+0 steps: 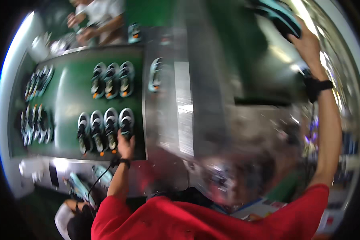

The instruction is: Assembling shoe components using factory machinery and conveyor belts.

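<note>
At the near right corner of a green-topped table [70,98], my left hand [126,148] is closed on the heel end of a black, white and teal sneaker [126,120]. That sneaker stands at the right end of a near row of several alike. Three more sneakers [111,80] form a row behind it. My right arm is stretched far out to the right. Its hand [309,50] is closed round the edge of a black and teal shoe [278,17], raised at the upper right and partly cut off by the picture's rim.
More sneakers [38,122] line the table's left side. A single sneaker [156,75] lies on the metal strip [184,108] right of the table. Across the table a person in white [104,18] works; another person [68,218] is at lower left. Motion blurs the right side.
</note>
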